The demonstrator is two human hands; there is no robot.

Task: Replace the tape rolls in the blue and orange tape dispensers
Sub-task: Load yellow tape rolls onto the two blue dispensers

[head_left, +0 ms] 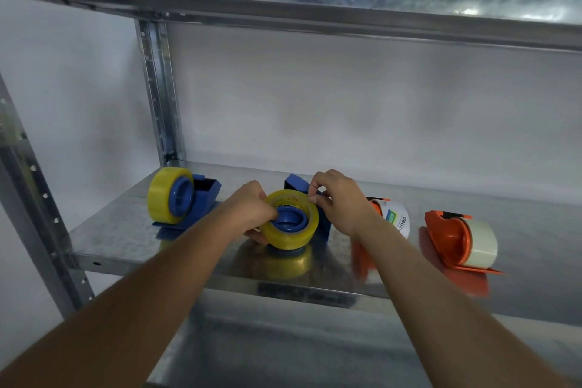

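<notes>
Head-camera view showed a person at a metal shelf (126,230), the left hand (248,211) closed around a yellow tape roll (291,224) on the middle blue dispenser (321,217), apparently to steady it, while the right hand (338,202) pinched at the roll's upper rim, likely seeking the loose tape end. The roll's open core faced up and toward the camera, its axis tilted. A second blue dispenser (201,198) stood left; two orange dispensers (453,239) lay right.

Galvanized steel shelving (132,230) (shiny, reflective) stands against a plain white wall (315,98).
</notes>
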